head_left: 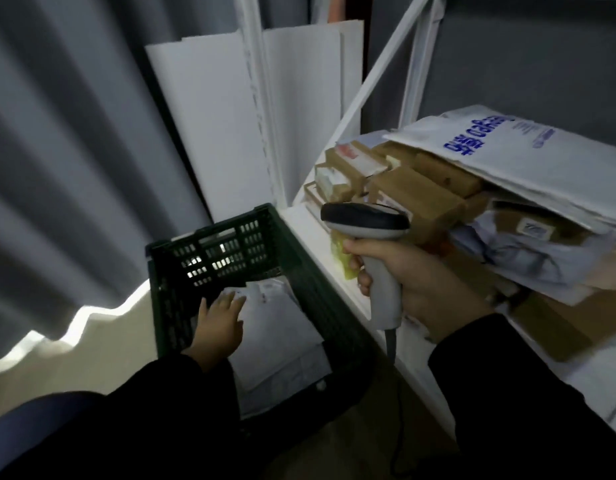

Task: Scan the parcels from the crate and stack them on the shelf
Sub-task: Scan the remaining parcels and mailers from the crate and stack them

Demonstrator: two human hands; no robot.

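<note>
A grey curtain hangs down the left side of the frame, and light shines under it on the floor. Next to it, in the upper middle, some white boards lean against the wall. Below them, in the middle of the frame, sits a dark green crate with holes in its walls. White parcels lie flat in the bottom of the crate. The left hand reaches down into the crate from a black sleeve. Its fingers are straight and spread out, and they lie on top of the white parcels, holding nothing. Just right of the crate is the white shelf. The right hand is right of the middle, in front of the shelf. Its fingers are curled tight round the handle of a grey scanner. The scanner's dark head points to the left, above the crate, and its cord hangs down from the handle. Behind the scanner is a small yellow thing, too blurry to tell what it is. On the shelf, at the right of the frame, brown boxes are piled up close together. A big white bag with blue letters lies on top of them, tilted.
</note>
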